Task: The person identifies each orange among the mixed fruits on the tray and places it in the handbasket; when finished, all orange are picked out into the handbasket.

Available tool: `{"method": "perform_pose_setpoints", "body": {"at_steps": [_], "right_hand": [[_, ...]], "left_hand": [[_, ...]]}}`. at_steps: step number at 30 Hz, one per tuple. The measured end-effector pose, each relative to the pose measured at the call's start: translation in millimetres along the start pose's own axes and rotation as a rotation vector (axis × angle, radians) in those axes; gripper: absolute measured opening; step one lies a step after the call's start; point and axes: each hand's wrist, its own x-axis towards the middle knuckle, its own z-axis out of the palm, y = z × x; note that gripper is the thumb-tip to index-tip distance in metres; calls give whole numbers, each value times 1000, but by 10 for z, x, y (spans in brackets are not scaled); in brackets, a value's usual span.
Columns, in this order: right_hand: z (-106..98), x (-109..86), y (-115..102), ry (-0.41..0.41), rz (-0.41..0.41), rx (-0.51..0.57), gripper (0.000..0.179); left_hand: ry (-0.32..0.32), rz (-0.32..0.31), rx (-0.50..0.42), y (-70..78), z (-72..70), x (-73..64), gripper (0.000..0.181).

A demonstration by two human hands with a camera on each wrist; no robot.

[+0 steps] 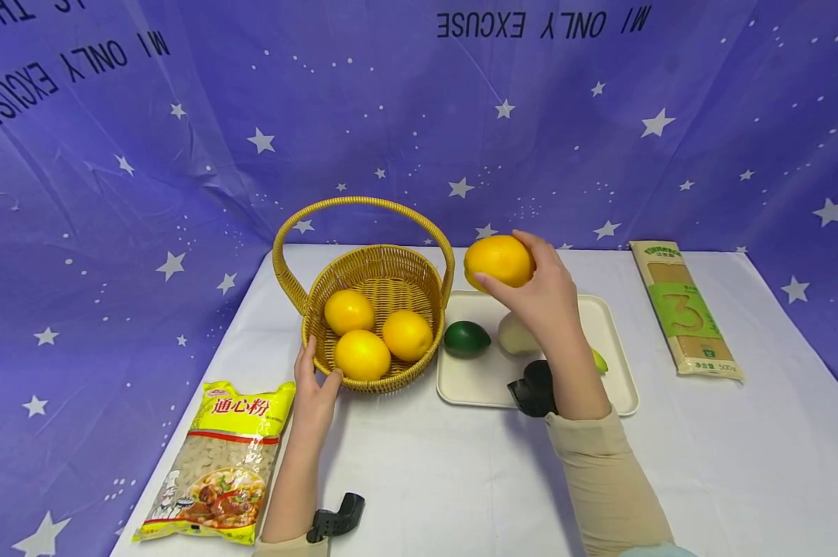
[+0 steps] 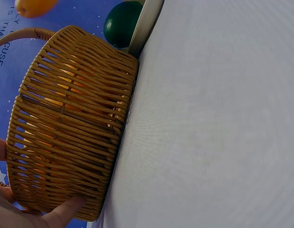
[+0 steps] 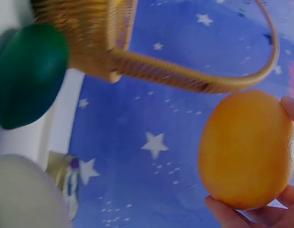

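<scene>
My right hand (image 1: 547, 298) holds an orange (image 1: 498, 261) in the air between thumb and fingers, right of the wicker basket's handle and above the back of the white tray (image 1: 474, 394). The same orange (image 3: 248, 149) fills the right of the right wrist view. Three more oranges (image 1: 361, 356) lie inside the wicker basket (image 1: 384, 259), whose handle stands upright. At the basket's front left rim, my left hand (image 1: 316, 398) grips the edge. Its fingers (image 2: 66, 211) touch the woven outer wall in the left wrist view.
On the tray are a dark green fruit (image 1: 466, 339), a pale round item (image 1: 518, 334) partly behind my right arm, and a bright green piece (image 1: 600, 361). A pasta bag (image 1: 227, 464) lies front left; a noodle packet (image 1: 686, 309) lies at right. A starry cloth (image 1: 391, 116) hangs behind.
</scene>
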Motion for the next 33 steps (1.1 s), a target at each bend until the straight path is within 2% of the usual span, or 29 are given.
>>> {"method": "perform_pose_setpoints", "body": {"at_steps": [5, 10, 13, 17, 21, 26, 33], "right_hand": [[-54, -120, -143, -30, -37, 128, 83], [-42, -233, -281, -71, -116, 251, 77], [5, -275, -344, -103, -151, 284, 75], [115, -303, -414, -174, -150, 313, 74], [287, -277, -454, -251, -147, 342, 75], [582, -177, -401, -326, -132, 349, 74], [1072, 50, -281, -345, -80, 242, 81]], "left_hand": [[-6, -1, -2, 27, -6, -14, 72], [-9, -4, -4, 36, -13, -17, 72], [-8, 0, -4, 29, -11, -13, 72], [-12, -6, 2, 31, -11, -18, 71], [-17, -17, 6, 35, -23, -23, 72], [-20, -11, 3, 12, -24, -13, 72], [-23, -14, 6, 17, -35, -21, 72]]}}
